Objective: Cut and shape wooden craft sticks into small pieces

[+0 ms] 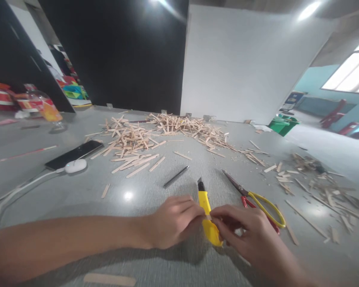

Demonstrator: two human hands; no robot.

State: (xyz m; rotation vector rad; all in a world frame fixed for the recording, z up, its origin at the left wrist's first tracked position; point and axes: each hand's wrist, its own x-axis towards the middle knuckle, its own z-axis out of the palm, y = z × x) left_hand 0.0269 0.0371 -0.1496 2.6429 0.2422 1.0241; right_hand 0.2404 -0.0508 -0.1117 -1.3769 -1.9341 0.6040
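Observation:
My left hand (pixel 176 220) and my right hand (pixel 251 229) meet low in the middle of the view, fingertips pinched. Between them shows a short pale piece of wooden stick (pixel 208 217), mostly covered by the fingers. Under it on the grey table lies a yellow utility knife (pixel 202 198), blade pointing away from me. A dark pen (pixel 176 177) lies just beyond my left hand. To the right, scissors (pixel 269 207) with yellow and red handles rest near my right hand. One flat wooden stick (pixel 109 279) lies at the near edge of the view.
A large heap of thin wooden sticks (pixel 131 137) spreads across the back of the table (pixel 149 195). Broken pieces (pixel 329 195) are scattered at right. On the left are a black phone (pixel 74 154), a white charger with a cable (pixel 75 166) and a drink bottle (pixel 46 107). Upright panels (pixel 242 59) stand behind.

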